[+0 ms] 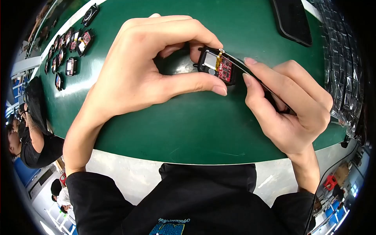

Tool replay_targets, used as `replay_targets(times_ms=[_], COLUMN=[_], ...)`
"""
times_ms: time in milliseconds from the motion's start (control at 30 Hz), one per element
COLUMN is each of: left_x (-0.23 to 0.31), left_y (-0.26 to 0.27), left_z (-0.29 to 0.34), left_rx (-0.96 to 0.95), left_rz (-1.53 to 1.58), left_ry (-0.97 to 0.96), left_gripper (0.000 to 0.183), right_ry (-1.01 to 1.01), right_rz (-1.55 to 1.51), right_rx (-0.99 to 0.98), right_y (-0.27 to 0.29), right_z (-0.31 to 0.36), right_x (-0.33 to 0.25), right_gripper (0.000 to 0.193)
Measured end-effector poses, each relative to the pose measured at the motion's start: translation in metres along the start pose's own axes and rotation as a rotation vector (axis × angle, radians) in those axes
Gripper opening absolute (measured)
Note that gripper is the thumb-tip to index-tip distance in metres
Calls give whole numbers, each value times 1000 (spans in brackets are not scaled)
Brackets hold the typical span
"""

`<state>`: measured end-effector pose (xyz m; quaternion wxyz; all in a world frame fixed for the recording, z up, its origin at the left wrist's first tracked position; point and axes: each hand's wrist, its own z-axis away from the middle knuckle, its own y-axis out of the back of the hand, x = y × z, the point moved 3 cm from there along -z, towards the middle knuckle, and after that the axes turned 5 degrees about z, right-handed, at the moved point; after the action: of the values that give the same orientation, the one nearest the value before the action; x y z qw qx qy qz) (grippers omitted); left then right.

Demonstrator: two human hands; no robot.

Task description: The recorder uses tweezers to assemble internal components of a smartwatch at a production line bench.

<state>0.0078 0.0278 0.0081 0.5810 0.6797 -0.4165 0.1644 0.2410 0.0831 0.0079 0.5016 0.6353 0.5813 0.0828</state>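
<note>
My left hand grips an opened smartwatch body between thumb and fingers, a little above the green table. Inside its black case show a silver battery, a red circuit board and a yellow flex cable. In my right hand is a pair of thin metal tweezers, pinched between thumb and index finger. Their tip reaches the upper edge of the watch body, at the end of the yellow cable. Whether the tips grip the cable is too small to tell.
Several opened watch bodies lie at the table's left, beside a black watch case. A black phone-like slab rests at the far right. Stacked clear plastic trays line the right edge. Another person sits to the left.
</note>
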Motion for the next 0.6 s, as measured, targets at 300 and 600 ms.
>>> replay_targets(times_ms=[300,600], left_x=[-12,-11], left_y=[8,12], left_z=[0,-3], left_rx=[-72,-172], left_rz=[101,173], left_ry=[-12,-34], left_gripper=[66,68], right_ry=[-17,-176], right_rz=[-89,-244], right_rx=[-36,-106], right_y=[2,3], right_z=[-3,0], right_x=[-1,2], right_gripper=[24,22])
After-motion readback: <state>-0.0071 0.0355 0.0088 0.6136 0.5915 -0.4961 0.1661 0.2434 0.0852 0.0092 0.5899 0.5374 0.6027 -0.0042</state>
